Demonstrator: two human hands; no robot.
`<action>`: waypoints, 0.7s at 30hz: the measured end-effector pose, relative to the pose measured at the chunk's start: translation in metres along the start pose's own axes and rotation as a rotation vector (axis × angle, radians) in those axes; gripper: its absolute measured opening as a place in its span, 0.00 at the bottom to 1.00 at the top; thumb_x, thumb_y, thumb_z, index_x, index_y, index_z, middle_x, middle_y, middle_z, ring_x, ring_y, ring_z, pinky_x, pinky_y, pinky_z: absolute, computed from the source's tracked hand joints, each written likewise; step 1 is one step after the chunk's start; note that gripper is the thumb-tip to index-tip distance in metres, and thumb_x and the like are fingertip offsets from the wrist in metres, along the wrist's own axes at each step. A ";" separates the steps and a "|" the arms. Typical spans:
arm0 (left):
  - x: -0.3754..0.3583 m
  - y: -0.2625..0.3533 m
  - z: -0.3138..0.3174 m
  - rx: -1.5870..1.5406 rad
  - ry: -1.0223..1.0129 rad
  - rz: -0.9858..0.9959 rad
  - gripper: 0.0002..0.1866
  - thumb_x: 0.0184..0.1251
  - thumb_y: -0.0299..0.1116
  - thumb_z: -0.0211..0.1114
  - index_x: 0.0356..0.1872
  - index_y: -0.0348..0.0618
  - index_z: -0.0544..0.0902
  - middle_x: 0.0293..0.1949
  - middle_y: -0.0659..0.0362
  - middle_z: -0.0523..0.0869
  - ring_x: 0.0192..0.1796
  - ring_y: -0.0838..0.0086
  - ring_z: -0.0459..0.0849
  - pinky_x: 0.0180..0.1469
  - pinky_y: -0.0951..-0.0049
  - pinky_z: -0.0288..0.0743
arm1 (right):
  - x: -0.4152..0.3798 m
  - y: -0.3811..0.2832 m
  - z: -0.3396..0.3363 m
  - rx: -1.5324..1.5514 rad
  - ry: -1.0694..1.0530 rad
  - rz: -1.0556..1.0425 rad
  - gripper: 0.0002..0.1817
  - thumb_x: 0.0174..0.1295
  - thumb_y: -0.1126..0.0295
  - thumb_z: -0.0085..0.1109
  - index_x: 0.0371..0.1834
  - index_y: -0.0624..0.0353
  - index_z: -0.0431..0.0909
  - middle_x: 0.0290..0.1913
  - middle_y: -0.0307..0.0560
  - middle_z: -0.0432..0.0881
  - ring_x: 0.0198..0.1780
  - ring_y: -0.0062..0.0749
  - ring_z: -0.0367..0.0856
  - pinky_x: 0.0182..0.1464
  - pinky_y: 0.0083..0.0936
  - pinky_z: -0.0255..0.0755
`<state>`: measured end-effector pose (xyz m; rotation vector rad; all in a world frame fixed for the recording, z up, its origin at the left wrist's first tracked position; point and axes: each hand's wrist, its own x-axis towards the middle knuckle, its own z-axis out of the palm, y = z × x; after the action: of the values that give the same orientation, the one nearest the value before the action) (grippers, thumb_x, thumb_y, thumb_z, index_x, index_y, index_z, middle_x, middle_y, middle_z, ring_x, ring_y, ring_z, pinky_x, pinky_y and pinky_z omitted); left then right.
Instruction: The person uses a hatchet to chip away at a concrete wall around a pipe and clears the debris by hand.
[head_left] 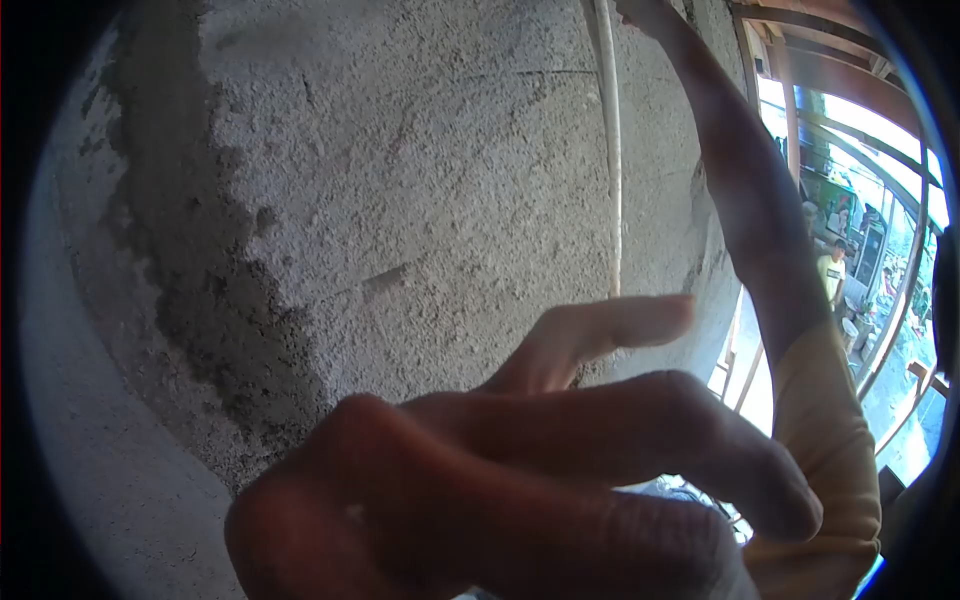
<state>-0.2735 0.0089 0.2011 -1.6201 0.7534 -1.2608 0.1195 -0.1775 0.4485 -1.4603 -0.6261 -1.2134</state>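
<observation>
My left hand [480, 470] fills the lower middle, very close to the camera. Its fingers point right, bent and apart, and I see nothing held between them. Behind it rises a rough grey cement wall [440, 190]. My right arm, in a yellow-brown sleeve, reaches up along the right side. At the top edge, my right hand [645, 14] is mostly cut off, close to the upper end of a thin whitish pole [611, 150]. Whether its fingers grip anything cannot be made out. The pole runs down the wall, and its lower end passes behind my left hand.
A darker, damp-looking band of cement [200, 250] runs down the wall's left part. Wooden beams [820, 25] cross the upper right. Beyond an open frame, a person in a yellow top [832, 272] stands lower down among stacked items.
</observation>
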 end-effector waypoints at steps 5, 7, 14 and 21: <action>0.003 0.001 0.001 -0.040 0.011 0.007 0.12 0.70 0.43 0.69 0.27 0.52 0.88 0.28 0.68 0.87 0.40 0.73 0.88 0.69 0.56 0.72 | 0.032 0.081 0.051 -0.115 0.382 -0.196 0.33 0.77 0.44 0.55 0.19 0.61 0.71 0.15 0.44 0.70 0.14 0.35 0.67 0.17 0.37 0.64; 0.003 0.000 -0.001 -0.045 0.023 0.005 0.12 0.70 0.44 0.69 0.27 0.52 0.88 0.28 0.68 0.87 0.40 0.73 0.88 0.69 0.56 0.72 | 0.049 0.074 0.041 0.078 0.101 0.091 0.33 0.76 0.45 0.56 0.20 0.62 0.72 0.13 0.45 0.69 0.13 0.36 0.65 0.17 0.39 0.60; -0.003 0.001 -0.009 -0.083 -0.001 -0.012 0.12 0.70 0.44 0.69 0.27 0.52 0.88 0.29 0.68 0.87 0.40 0.73 0.88 0.69 0.56 0.72 | -0.014 0.040 0.026 -0.113 0.195 0.008 0.33 0.77 0.47 0.56 0.19 0.62 0.71 0.16 0.42 0.67 0.19 0.30 0.65 0.19 0.39 0.58; -0.003 0.004 -0.014 -0.123 0.013 -0.027 0.12 0.70 0.44 0.70 0.28 0.51 0.88 0.29 0.68 0.87 0.40 0.73 0.88 0.70 0.55 0.72 | -0.035 0.025 0.021 -0.229 0.303 -0.086 0.34 0.77 0.45 0.52 0.25 0.69 0.76 0.19 0.57 0.72 0.21 0.40 0.75 0.21 0.45 0.66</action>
<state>-0.2871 0.0055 0.1968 -1.7278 0.8336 -1.2664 0.1374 -0.1567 0.4091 -1.4064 -0.3543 -1.5785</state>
